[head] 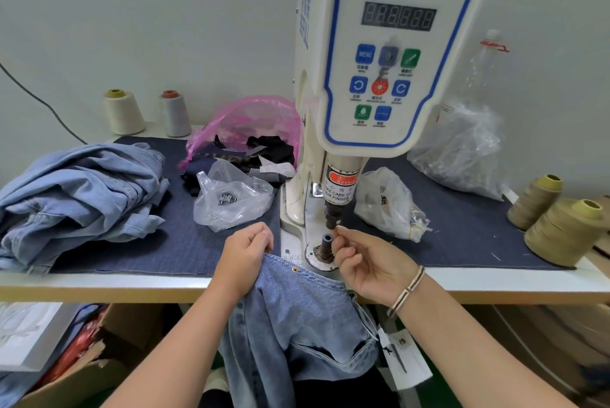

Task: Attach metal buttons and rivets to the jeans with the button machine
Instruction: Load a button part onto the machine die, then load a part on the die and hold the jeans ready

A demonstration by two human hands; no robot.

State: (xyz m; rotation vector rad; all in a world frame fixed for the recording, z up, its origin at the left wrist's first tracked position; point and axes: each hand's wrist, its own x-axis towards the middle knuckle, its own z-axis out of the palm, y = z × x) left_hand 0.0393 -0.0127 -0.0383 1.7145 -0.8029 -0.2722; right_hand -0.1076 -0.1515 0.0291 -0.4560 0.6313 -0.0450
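The left hand [246, 257] is gripping the top edge of the jeans [297, 315] with curled fingers, holding the denim against the front edge of the table [132, 285]. A brass rivet [295, 269] is sitting in the denim just to the right of this hand. The right hand [366, 264] is pinching a small part, too small to identify, between thumb and forefinger, with the fingertips [340, 229] lying directly below the upper punch [331, 218] of the button machine [379, 54] and just beside the lower die [326, 247]. The remainder of the jeans is hanging below both hands, off the table edge. Beyond the left hand, a clear bag [231, 196] containing metal parts is lying on the dark mat [185, 242], and a pile of denim garments [82, 186] is lying well to the left of it. Beyond the right hand, a second clear bag [389, 203] is lying beside the machine column, and tan thread cones [558, 229] are standing far to the right.
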